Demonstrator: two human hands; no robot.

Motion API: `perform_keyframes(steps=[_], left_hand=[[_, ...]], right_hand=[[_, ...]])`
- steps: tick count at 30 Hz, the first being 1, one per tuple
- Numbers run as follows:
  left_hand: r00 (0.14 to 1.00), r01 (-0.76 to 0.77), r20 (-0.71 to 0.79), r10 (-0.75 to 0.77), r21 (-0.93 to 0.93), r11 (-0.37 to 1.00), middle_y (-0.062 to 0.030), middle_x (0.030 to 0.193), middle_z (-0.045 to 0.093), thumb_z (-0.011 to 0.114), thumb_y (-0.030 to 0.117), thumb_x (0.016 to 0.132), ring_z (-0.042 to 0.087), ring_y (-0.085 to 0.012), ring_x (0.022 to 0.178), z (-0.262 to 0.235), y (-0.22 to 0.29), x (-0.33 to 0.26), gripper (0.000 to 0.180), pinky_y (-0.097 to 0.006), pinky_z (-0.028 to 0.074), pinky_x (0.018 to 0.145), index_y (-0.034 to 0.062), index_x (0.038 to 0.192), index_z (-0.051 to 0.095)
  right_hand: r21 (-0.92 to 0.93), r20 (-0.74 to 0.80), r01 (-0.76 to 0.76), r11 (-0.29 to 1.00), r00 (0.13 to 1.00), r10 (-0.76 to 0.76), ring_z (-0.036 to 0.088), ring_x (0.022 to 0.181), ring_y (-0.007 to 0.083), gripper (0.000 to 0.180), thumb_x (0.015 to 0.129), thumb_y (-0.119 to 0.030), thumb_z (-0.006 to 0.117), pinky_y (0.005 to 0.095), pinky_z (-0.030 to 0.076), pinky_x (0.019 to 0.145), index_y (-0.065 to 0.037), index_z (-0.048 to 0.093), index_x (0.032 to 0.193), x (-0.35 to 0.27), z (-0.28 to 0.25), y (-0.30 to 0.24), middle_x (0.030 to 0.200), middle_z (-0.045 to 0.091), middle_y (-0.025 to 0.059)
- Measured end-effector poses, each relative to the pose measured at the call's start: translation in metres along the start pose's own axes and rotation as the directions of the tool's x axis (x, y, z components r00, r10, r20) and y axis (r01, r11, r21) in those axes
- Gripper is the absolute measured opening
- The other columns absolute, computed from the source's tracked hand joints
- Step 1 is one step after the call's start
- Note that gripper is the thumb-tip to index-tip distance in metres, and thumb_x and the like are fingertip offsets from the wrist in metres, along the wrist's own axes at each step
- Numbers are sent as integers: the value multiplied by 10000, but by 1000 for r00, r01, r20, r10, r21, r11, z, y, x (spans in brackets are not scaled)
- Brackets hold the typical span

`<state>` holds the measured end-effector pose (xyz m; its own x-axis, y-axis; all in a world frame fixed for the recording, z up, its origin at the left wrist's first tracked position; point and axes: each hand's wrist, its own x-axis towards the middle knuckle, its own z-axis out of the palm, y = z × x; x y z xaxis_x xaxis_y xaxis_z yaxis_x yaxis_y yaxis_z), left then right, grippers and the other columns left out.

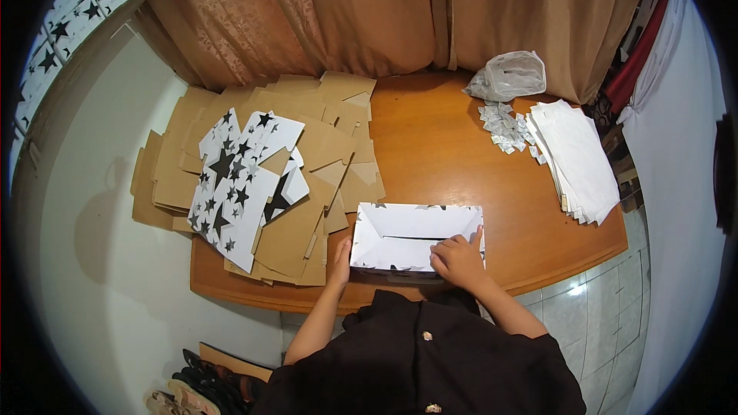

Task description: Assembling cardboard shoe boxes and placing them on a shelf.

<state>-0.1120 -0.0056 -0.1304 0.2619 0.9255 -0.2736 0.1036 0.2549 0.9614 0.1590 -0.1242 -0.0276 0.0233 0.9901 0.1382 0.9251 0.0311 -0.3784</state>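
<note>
In front of me on the wooden table is an open-topped cardboard box (419, 220), white inside, with black stars showing along its outer edges. A dark slit runs across its bottom. Flat against the box's left side rests my left hand (340, 264), its fingers stretched out. Over the front right part of the rim reaches my right hand (460, 260). Its fingers are bent over the box, with one finger lying along the right wall. The undersides of the right fingers are partly hidden.
Brown flat cardboard blanks (307, 134) are piled at the left, with star-printed blanks (238, 192) on top. At the back right lie a clear plastic bag (513, 77) and several small sachets (503, 129). A stack of white sheets (576, 157) lies near the table's (430, 150) right edge.
</note>
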Motion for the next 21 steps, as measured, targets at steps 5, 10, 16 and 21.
perform_keyframes(steps=[5,10,16,21], left_hand=[[899,435,72,-432,-27,900,-150,1380,389,351,573,904,330,-276,1282,13,49,-32,691,-452,219,1044,70,1378,353],[923,384,-7,-385,-27,923,-107,1325,405,377,675,830,357,-266,1206,9,69,-32,770,-500,215,1009,117,1360,360],[905,-392,-177,388,10,920,-53,1090,554,655,317,807,511,-213,994,43,152,-41,505,-395,329,940,42,1206,512],[386,-789,182,904,574,221,-36,968,616,765,203,679,548,-229,948,84,200,-38,450,-447,341,939,76,1076,595]], right_hand=[[11,-21,45,999,999,-45,565,929,195,191,803,-257,565,738,155,938,-120,640,913,-2,-1,0,901,631,3],[127,-273,45,991,962,-9,520,1012,218,282,843,-282,542,654,181,974,-132,591,1077,-2,-6,-11,1097,570,35],[511,-207,50,858,976,66,431,1199,310,458,866,-316,525,605,159,1011,-123,482,1279,20,-14,-14,1308,454,151],[990,-71,55,129,990,118,293,1309,232,734,907,-608,258,390,204,1067,-70,258,1405,31,-14,8,1419,329,116]])
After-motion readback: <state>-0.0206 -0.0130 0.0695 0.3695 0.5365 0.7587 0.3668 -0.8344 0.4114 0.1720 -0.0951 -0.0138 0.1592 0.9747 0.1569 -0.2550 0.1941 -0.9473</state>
